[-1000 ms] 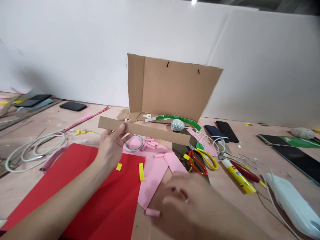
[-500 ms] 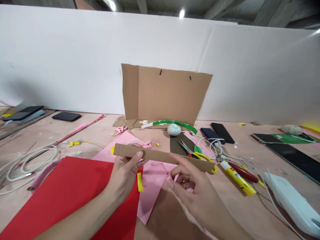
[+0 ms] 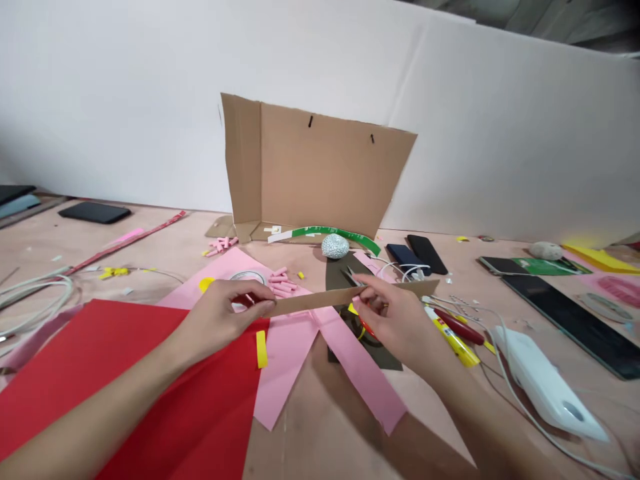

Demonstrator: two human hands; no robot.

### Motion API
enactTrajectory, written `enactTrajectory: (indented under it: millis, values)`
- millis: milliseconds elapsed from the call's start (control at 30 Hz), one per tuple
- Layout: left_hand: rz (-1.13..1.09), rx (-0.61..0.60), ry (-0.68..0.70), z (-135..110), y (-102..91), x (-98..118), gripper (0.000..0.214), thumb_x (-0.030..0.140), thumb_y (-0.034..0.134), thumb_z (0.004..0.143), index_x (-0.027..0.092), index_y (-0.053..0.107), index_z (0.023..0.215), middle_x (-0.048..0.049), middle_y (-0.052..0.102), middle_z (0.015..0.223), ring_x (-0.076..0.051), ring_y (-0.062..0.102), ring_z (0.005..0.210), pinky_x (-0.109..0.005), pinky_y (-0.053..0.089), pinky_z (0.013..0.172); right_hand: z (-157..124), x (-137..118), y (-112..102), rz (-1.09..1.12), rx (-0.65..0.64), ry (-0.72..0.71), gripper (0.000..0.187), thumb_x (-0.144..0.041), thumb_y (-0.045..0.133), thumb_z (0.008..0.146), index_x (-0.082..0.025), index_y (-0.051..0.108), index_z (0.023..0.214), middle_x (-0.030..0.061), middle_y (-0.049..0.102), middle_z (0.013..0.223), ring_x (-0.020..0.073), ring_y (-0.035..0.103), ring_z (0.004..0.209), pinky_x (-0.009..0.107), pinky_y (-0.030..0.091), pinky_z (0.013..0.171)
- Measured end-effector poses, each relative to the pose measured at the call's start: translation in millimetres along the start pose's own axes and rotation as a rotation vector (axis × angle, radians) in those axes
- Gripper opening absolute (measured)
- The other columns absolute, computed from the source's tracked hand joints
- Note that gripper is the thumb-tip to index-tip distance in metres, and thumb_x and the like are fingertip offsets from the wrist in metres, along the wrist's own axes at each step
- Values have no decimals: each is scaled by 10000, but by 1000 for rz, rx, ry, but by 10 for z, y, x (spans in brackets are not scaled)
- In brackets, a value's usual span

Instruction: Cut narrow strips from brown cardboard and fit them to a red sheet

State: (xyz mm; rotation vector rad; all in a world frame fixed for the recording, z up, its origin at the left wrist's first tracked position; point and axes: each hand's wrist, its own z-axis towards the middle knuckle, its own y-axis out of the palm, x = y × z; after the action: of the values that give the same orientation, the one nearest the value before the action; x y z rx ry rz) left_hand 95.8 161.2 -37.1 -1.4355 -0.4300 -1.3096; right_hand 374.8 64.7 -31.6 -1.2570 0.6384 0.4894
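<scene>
In the head view, a long, narrow strip of flat brown cardboard [image 3: 316,301] was held raised between two hands, its long axis set crosswise, its right end slightly higher in view; its left end was pinched narrowly between thumb and fingers of the left hand [image 3: 225,315]; it was gripped past its middle by the right hand [image 3: 399,321], to which the free right end was nearer; below, a straight-edged strip of pink paper [image 3: 364,372] was seen slanting toward the wearer, and a smooth, creased sheet of red paper [image 3: 150,387] was spread under the left forearm; beyond, a crinkled, silvery egg-shaped ball [image 3: 335,246] was set before a folded panel of brown cardboard [image 3: 325,170]
</scene>
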Motion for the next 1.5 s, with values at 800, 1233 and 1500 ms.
enactTrajectory:
  millis: [800,1233,1500]
  values:
    - [109,-413,78,-146,368,-122,277,98,615,796,270,832,808,-13,772,746,-194,659,650,-259,410,587,-554,-119,1027,96,11,-257,122,-163,614,976,-223,714,1009,18,780,951,170,735,818,264,565,736]
    - [200,-458,137,-184,401,-156,333,-6,608,752,261,804,783,-21,785,801,-216,679,703,-280,373,618,-655,-97,1122,-37,93,-346,132,-154,615,986,-229,715,942,7,797,923,157,757,790,247,572,721]
    - [270,-450,176,-158,392,-226,247,97,596,799,243,786,856,-21,786,841,-207,694,749,-256,413,644,-571,-121,1116,25,113,-409,124,-182,605,1005,-212,720,969,24,798,938,167,754,840,265,587,741]
